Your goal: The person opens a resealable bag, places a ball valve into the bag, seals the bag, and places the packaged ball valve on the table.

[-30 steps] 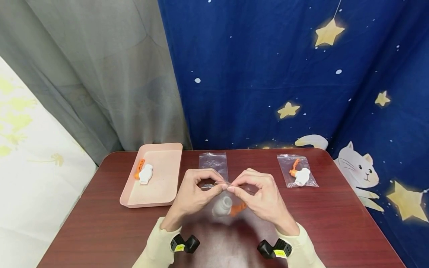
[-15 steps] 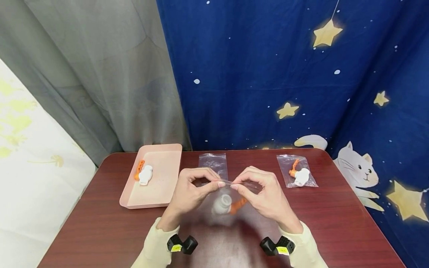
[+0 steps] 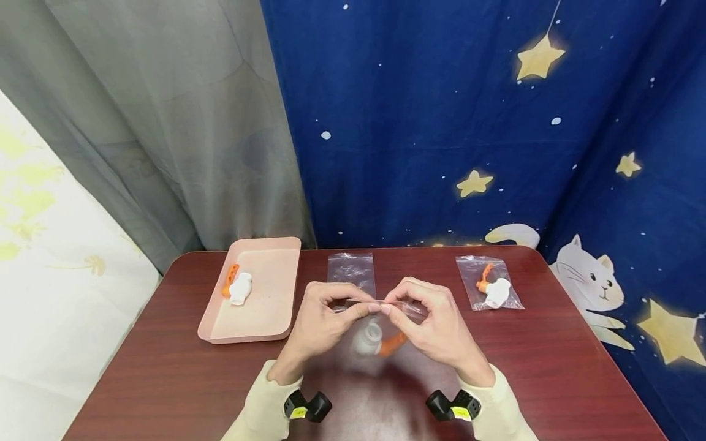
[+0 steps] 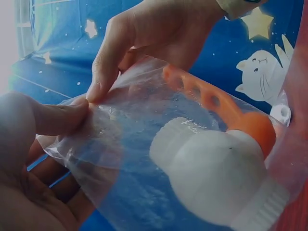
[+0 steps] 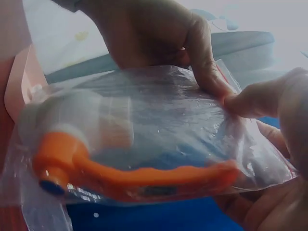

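Note:
A clear zip bag (image 5: 166,113) hangs between my two hands. Inside it lies a white plastic ball valve (image 4: 216,173) with an orange lever handle (image 5: 159,178). My left hand (image 3: 318,323) pinches the bag's top edge between thumb and index finger. On the same edge, close beside it, the thumb and index finger of my right hand (image 3: 436,324) pinch too. The thumbs nearly meet at the middle of the edge. Whether the zip is sealed cannot be made out.
To the left stands a pink tray (image 3: 270,294) with another ball valve (image 3: 240,288) in it. A flat clear bag (image 3: 352,269) lies behind my hands. At the right rests a bagged ball valve (image 3: 496,291) on the dark red table (image 3: 551,380).
Half a second ago my fingertips stood slightly apart along the bag's edge; now they are close together again. The bagged valve stays hanging below them.

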Demonstrator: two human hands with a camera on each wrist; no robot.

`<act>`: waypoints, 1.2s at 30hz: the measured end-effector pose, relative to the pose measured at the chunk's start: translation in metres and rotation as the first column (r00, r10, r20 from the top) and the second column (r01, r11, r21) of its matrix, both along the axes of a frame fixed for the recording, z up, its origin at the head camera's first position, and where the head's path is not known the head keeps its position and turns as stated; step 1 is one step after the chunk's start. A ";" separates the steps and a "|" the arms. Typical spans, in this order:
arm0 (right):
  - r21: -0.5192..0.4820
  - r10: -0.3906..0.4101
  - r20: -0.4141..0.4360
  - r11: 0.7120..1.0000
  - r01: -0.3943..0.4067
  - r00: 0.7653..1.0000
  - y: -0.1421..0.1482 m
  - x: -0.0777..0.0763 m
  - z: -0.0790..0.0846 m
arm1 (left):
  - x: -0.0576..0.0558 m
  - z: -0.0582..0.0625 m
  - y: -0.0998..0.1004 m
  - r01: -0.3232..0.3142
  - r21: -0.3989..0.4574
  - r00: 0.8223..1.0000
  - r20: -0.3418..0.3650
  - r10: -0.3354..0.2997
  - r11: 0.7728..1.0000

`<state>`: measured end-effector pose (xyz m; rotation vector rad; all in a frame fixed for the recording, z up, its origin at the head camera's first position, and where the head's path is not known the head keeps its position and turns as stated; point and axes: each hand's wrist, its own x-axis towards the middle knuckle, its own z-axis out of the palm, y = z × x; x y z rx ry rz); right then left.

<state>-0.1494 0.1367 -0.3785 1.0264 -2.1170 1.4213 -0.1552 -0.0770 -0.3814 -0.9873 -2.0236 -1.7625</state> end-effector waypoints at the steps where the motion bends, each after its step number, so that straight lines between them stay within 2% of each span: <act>1: 0.004 -0.005 -0.007 1.000 0.006 1.000 0.000 0.000 0.000 | 0.000 0.000 0.000 -0.004 0.001 1.000 -0.004 0.004 1.000; 4: 0.009 -0.022 -0.022 1.000 0.023 1.000 -0.001 -0.001 0.000 | 0.000 0.000 0.000 -0.026 -0.009 1.000 -0.012 0.026 1.000; 15: 0.043 -0.081 -0.025 0.996 0.082 0.996 0.004 -0.003 0.001 | 0.003 0.005 -0.005 -0.117 -0.077 0.992 0.043 0.121 0.990; 27: 0.069 -0.103 -0.037 0.992 0.105 0.994 0.013 -0.006 0.001 | 0.001 0.007 -0.011 -0.135 -0.047 0.984 0.113 0.140 0.990; 36: 0.070 -0.113 -0.047 0.991 0.117 0.992 0.017 -0.010 0.002 | 0.001 0.009 -0.018 -0.178 -0.023 0.970 0.164 0.179 0.984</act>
